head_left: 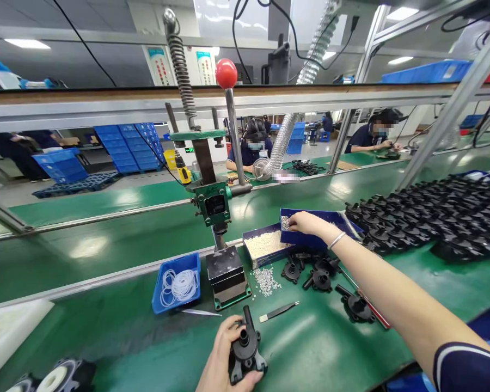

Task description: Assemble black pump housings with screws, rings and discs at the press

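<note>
My left hand [219, 356] is closed around a black plastic pump housing [247, 345], holding it above the green bench with its round spout facing up. My right hand [305, 222] reaches into a dark blue bin [310, 237] that has small silvery parts [286, 222] at its left end. Its fingers are bent together, and the tips are hidden among those parts. Beside that bin, a second blue bin holds small cream-coloured pieces [265, 244]. Tiny pale rings [265, 280] lie loose on the bench, and tweezers [280, 311] rest between them and the held housing.
A hand press [224, 269] with a red-knobbed lever [226, 73] stands at centre. Left of it, a blue tray [157, 302] holds white rings. Several black housings [320, 277] lie near my right forearm; many more [433, 218] fill the right side. Co-workers sit across the bench.
</note>
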{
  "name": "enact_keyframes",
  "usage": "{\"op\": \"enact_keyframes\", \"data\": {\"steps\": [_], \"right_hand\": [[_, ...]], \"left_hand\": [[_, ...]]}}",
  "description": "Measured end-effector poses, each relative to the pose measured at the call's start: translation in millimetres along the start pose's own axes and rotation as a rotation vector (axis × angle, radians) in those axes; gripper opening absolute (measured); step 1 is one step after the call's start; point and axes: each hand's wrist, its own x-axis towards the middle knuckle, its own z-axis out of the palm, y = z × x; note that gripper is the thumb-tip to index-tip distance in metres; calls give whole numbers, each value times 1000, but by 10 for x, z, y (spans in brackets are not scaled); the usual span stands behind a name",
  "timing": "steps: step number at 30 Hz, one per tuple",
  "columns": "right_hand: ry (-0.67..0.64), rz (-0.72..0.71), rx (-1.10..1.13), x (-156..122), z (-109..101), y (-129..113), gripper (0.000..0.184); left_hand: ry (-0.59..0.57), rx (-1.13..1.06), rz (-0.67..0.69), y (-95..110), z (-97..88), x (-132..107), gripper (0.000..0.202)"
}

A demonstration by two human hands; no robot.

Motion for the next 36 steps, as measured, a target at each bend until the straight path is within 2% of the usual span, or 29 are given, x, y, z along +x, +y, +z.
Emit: {"op": "enact_keyframes", "data": {"steps": [4,10,14,18,22,24,27,30,33,36], "right_hand": [[27,-16,68,58,156,162,29],[66,7,215,150,269,371,28],[123,40,343,176,277,452,30],[199,70,497,129,209,424,34],[271,65,611,-46,115,219,35],[287,32,658,-157,78,73,35],[292,-37,727,-305,34,-121,36],[289,-87,785,-443,18,-273,38],[209,-158,852,-645,91,-494,35],[-10,-269,985,-922,300,-844,29]], "left_hand": [[40,57,104,19,37,-1,45],[65,111,73,97,114,113,43],[59,118,58,100,155,262,36],[62,118,59,73,198,211,38],[128,152,128,1,253,-8,40],[125,176,138,-23,253,-82,42],[70,182,135,4,173,-84,52],[130,202,171,118,24,5,56],[236,213,144,298,-97,124,47],[283,99,100,494,-141,246,43]]}}
